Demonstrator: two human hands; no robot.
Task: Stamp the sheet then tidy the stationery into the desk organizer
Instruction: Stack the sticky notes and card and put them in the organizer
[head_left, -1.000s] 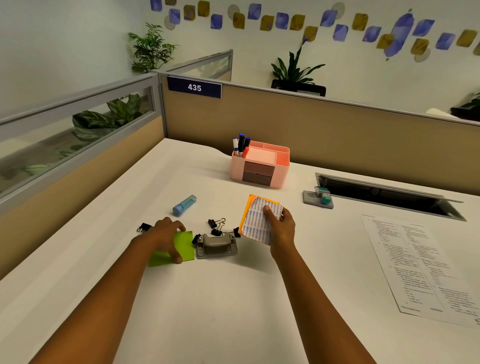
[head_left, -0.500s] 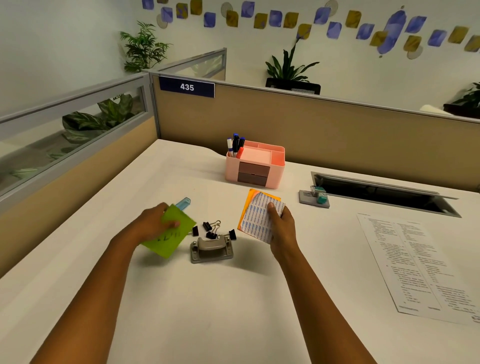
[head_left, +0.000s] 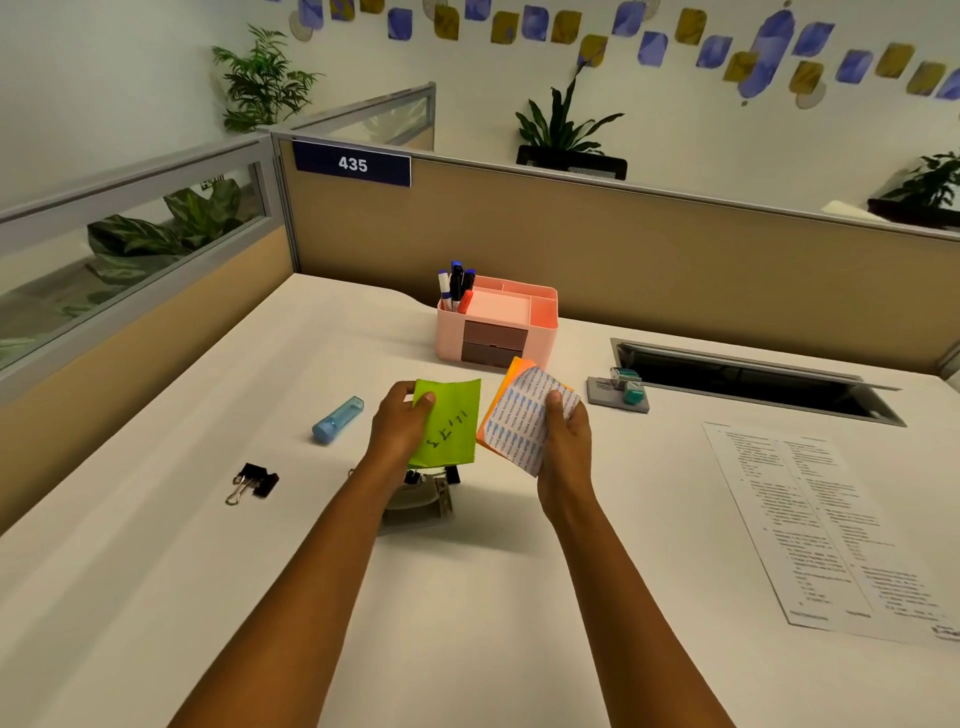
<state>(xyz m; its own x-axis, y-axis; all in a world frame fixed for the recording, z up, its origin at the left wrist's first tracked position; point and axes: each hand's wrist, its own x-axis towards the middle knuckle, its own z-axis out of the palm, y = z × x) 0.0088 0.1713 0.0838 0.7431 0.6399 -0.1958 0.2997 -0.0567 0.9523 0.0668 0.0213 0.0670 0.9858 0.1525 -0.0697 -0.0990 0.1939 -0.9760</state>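
White laminate desk (head_left: 467, 623): bears all items listed.

Printed sheet (head_left: 841, 530): flat at the right, well apart from both hands. Thin and limp; likely best slid or lifted by an edge.

Pink plastic desk organizer (head_left: 498, 332): upright at the back, pens standing in its rear left compartment, two brown drawers in front. Rigid; open top compartments look the natural place for the pads.

Orange sticky-note pad (head_left: 524, 415): held off the desk, backing side up, in the right hand (head_left: 563, 447), thumb on top, fingers beneath. Light, slightly flexible; hold by the edges.

Green sticky note pad (head_left: 449, 421): pinched at its upper left corner by the left hand (head_left: 400, 431), held just beside the orange pad, handwriting showing. Soft, curls easily.

Stamp (head_left: 623, 387): on a grey base, right of the organizer. Small and hard.

Blue glue stick (head_left: 337, 420): lying left; would roll.

Binder clip (head_left: 254, 480): far left. Stiff, springy.
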